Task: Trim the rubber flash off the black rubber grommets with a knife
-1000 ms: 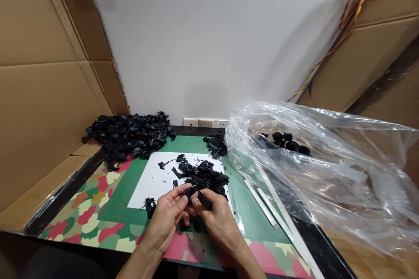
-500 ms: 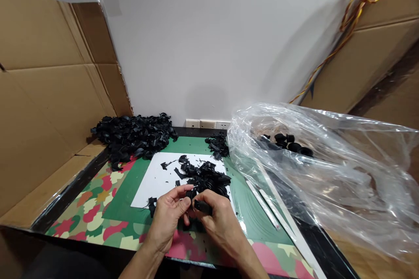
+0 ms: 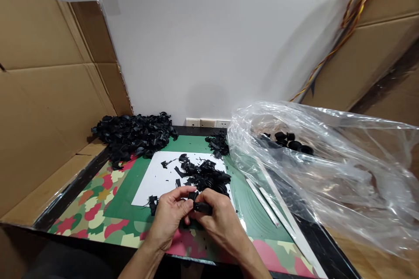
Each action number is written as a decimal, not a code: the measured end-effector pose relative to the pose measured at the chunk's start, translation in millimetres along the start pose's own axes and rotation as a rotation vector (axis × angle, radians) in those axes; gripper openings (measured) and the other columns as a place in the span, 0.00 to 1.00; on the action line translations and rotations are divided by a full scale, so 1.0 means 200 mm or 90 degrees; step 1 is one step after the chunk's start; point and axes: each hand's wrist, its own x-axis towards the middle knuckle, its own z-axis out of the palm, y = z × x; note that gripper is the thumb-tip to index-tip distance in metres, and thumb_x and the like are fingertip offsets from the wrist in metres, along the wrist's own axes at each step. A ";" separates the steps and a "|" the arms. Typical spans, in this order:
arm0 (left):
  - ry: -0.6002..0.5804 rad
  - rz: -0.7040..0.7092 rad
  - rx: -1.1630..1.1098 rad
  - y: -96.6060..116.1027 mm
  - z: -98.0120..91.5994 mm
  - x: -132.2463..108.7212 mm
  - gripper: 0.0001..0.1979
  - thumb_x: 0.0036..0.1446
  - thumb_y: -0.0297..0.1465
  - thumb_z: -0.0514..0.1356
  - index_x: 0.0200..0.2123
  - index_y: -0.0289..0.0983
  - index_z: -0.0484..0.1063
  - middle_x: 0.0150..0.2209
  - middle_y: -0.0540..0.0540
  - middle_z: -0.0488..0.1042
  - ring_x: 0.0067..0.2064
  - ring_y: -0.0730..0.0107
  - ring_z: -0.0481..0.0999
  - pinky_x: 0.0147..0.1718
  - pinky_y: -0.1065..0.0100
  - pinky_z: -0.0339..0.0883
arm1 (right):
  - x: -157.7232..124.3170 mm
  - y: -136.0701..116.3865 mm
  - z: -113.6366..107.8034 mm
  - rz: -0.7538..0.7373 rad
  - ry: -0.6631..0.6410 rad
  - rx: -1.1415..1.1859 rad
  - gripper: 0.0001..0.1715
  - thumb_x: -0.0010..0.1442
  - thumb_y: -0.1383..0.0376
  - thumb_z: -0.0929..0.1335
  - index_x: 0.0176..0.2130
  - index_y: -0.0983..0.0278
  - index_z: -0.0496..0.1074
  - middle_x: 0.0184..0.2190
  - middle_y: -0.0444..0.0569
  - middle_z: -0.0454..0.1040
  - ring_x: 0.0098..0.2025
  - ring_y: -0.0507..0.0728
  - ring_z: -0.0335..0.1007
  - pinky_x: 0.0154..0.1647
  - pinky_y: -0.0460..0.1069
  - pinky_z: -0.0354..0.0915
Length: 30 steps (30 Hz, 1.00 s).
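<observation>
My left hand (image 3: pixel 168 213) pinches a small black ribbed rubber part (image 3: pixel 193 196) between thumb and fingers at the table's front. Close against it, my right hand (image 3: pixel 218 216) is closed on a smooth black rubber piece (image 3: pixel 203 207). Whether this piece is joined to the ribbed part is hidden by the fingers. Just beyond both hands, a heap of black ribbed rubber parts and scraps (image 3: pixel 207 174) lies on a white sheet (image 3: pixel 149 183). A few black scraps (image 3: pixel 152 204) sit left of my left hand.
Black rubber strips form a large pile (image 3: pixel 137 135) at the back left, beside a cardboard box (image 3: pixel 49 74). A smaller pile (image 3: pixel 218 143) lies farther right. A clear plastic bag (image 3: pixel 343 174) holds black rubber parts (image 3: pixel 294 145). Two thin white-grey strips (image 3: pixel 262 202) lie on the green mat (image 3: pixel 124 207).
The black piece at my right hand has turned slightly, and its end now sits nearer my left thumb. Both hands stay in nearly the same place.
</observation>
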 end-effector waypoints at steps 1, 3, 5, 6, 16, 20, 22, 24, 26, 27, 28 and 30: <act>0.002 0.001 0.010 0.00 0.00 0.00 0.23 0.33 0.36 0.74 0.36 0.32 0.80 0.19 0.50 0.73 0.15 0.80 0.64 0.16 0.76 0.55 | 0.00 0.00 0.01 0.003 0.001 0.008 0.09 0.49 0.71 0.65 0.21 0.61 0.63 0.21 0.43 0.69 0.24 0.53 0.64 0.25 0.45 0.56; 0.016 0.012 0.037 0.00 0.01 -0.01 0.21 0.34 0.34 0.73 0.35 0.32 0.81 0.19 0.49 0.74 0.15 0.80 0.64 0.16 0.76 0.55 | 0.00 0.01 0.02 0.009 0.018 0.005 0.08 0.48 0.70 0.64 0.21 0.61 0.62 0.21 0.43 0.69 0.24 0.53 0.64 0.25 0.46 0.56; 0.044 0.034 0.065 0.01 0.02 -0.02 0.18 0.35 0.32 0.73 0.34 0.32 0.81 0.19 0.49 0.74 0.16 0.79 0.65 0.16 0.76 0.57 | 0.00 0.02 0.04 0.017 0.055 -0.020 0.06 0.46 0.69 0.64 0.21 0.61 0.62 0.21 0.44 0.69 0.24 0.54 0.64 0.25 0.46 0.56; 0.054 0.043 0.074 0.01 0.03 -0.03 0.17 0.36 0.32 0.72 0.34 0.32 0.81 0.18 0.49 0.74 0.17 0.78 0.66 0.17 0.76 0.59 | 0.00 0.03 0.04 0.022 0.078 -0.035 0.05 0.45 0.69 0.64 0.21 0.61 0.62 0.21 0.45 0.69 0.24 0.54 0.64 0.25 0.47 0.56; 0.006 -0.014 -0.153 0.03 0.01 -0.04 0.24 0.39 0.38 0.73 0.39 0.32 0.77 0.20 0.46 0.76 0.19 0.72 0.73 0.17 0.76 0.63 | 0.01 0.08 -0.03 0.171 0.154 0.144 0.16 0.52 0.54 0.63 0.22 0.62 0.66 0.18 0.42 0.61 0.22 0.53 0.57 0.23 0.47 0.54; -0.005 -0.056 -0.193 0.01 0.00 -0.02 0.23 0.39 0.36 0.74 0.39 0.32 0.77 0.26 0.43 0.79 0.20 0.74 0.74 0.16 0.77 0.63 | -0.01 0.04 -0.02 0.164 0.104 0.208 0.16 0.51 0.54 0.64 0.22 0.63 0.65 0.17 0.40 0.59 0.21 0.51 0.53 0.21 0.46 0.52; -0.006 -0.065 -0.203 0.00 0.00 -0.01 0.22 0.38 0.35 0.74 0.38 0.32 0.77 0.27 0.43 0.79 0.20 0.73 0.74 0.16 0.77 0.63 | -0.01 0.02 -0.02 0.156 0.085 0.219 0.16 0.51 0.55 0.64 0.21 0.63 0.64 0.17 0.40 0.57 0.21 0.50 0.52 0.21 0.46 0.51; -0.008 -0.072 -0.209 0.00 0.00 -0.01 0.23 0.37 0.36 0.74 0.38 0.32 0.77 0.26 0.44 0.79 0.20 0.73 0.74 0.15 0.77 0.63 | -0.01 0.02 -0.01 0.148 0.070 0.222 0.16 0.52 0.55 0.64 0.20 0.63 0.63 0.16 0.40 0.57 0.20 0.50 0.52 0.21 0.45 0.52; -0.011 -0.074 -0.213 0.00 0.00 -0.01 0.23 0.37 0.36 0.75 0.37 0.33 0.77 0.24 0.45 0.78 0.19 0.73 0.74 0.15 0.76 0.63 | -0.01 0.01 -0.01 0.134 0.055 0.223 0.16 0.53 0.56 0.64 0.20 0.63 0.64 0.17 0.40 0.60 0.21 0.50 0.54 0.21 0.45 0.53; -0.013 -0.074 -0.214 0.00 0.00 -0.01 0.23 0.36 0.36 0.75 0.37 0.33 0.77 0.23 0.46 0.77 0.19 0.73 0.73 0.15 0.76 0.63 | -0.01 0.00 -0.01 0.124 0.045 0.225 0.16 0.54 0.57 0.65 0.21 0.63 0.66 0.17 0.41 0.62 0.21 0.50 0.55 0.22 0.45 0.54; -0.016 -0.074 -0.214 0.00 0.01 -0.01 0.23 0.36 0.36 0.75 0.37 0.33 0.77 0.22 0.47 0.76 0.19 0.73 0.73 0.15 0.76 0.63 | -0.01 0.00 -0.01 0.114 0.033 0.228 0.15 0.55 0.58 0.65 0.22 0.63 0.67 0.18 0.41 0.64 0.21 0.50 0.57 0.22 0.45 0.55; -0.016 -0.072 -0.209 0.00 0.01 -0.01 0.24 0.35 0.37 0.75 0.37 0.33 0.77 0.20 0.49 0.75 0.19 0.74 0.72 0.15 0.76 0.63 | -0.01 -0.01 0.00 0.090 0.017 0.228 0.12 0.55 0.60 0.64 0.24 0.63 0.69 0.20 0.42 0.68 0.22 0.51 0.61 0.24 0.45 0.58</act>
